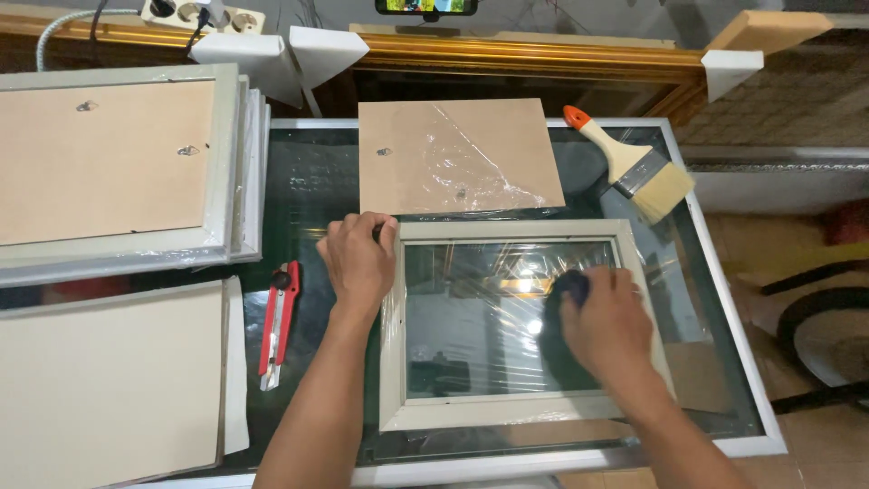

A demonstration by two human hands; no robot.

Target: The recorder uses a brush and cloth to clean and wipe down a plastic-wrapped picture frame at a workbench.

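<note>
pale picture frame (507, 412), face-down, glass reflective, plastic wrap loose

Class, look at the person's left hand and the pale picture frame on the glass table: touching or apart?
Touching. The head view shows the left hand pressed on the upper left corner of the pale picture frame, fingers overlapping its edge with no gap.

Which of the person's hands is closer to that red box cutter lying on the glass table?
Left. The left hand presses on the picture frame's top-left corner, just right of the red box cutter. The right hand is farther off, on the frame's glass with a dark pad.
</note>
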